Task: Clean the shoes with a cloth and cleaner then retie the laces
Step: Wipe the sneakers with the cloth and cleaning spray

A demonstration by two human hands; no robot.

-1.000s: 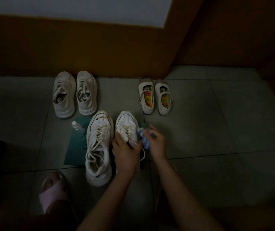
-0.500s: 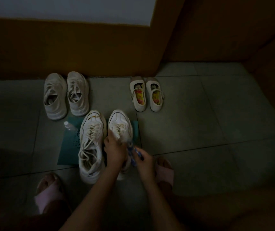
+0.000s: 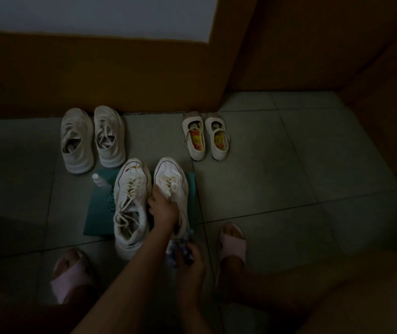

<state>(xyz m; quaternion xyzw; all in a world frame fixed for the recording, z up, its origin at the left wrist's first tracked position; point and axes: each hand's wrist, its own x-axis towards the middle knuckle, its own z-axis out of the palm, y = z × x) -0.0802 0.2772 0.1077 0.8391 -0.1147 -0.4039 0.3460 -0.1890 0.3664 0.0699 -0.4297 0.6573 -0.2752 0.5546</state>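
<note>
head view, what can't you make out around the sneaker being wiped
All in the head view, which is dim:
1. held sneaker: heel hidden by the left hand and forearm.
2. cloth: bunched in the right hand, so its pattern is unclear.
3. bottle: too small and dark, label unreadable.

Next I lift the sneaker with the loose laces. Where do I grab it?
Take the loose-laced sneaker by its heel collar, coming from the near side: the heel points toward you and the mouth gapes open, so fingers could probably hook inside, clear of the trailing laces.
</note>
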